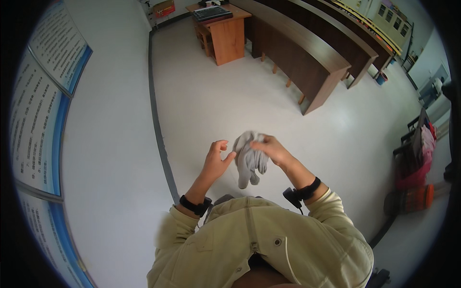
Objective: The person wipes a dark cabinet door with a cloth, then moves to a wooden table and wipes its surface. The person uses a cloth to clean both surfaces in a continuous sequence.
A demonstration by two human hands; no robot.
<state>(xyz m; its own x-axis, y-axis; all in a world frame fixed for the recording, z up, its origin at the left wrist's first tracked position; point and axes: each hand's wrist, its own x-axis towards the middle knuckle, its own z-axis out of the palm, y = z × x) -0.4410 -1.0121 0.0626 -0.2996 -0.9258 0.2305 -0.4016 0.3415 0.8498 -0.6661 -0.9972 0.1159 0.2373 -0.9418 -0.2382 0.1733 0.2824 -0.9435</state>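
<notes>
A bundle of light grey fabric work gloves (pixel 246 162) hangs in front of me, with several limp fingers pointing down. My right hand (pixel 270 147) grips it at its upper right side, thumb and fingers pinched on the cloth. My left hand (pixel 217 158) is just left of the gloves, its thumb and fingers apart and curved; the thumb tip is close to the cloth, and whether it touches cannot be told. Both wrists bear black straps with small devices.
Ahead stands a wooden desk (pixel 228 39) with a black panel device (pixel 211 13). Long brown benches or desks (pixel 302 68) run to the right. A wall with printed boards (pixel 39 122) is at left. Chairs with pink cloth (pixel 428 144) stand right; a person (pixel 434 90) is far off.
</notes>
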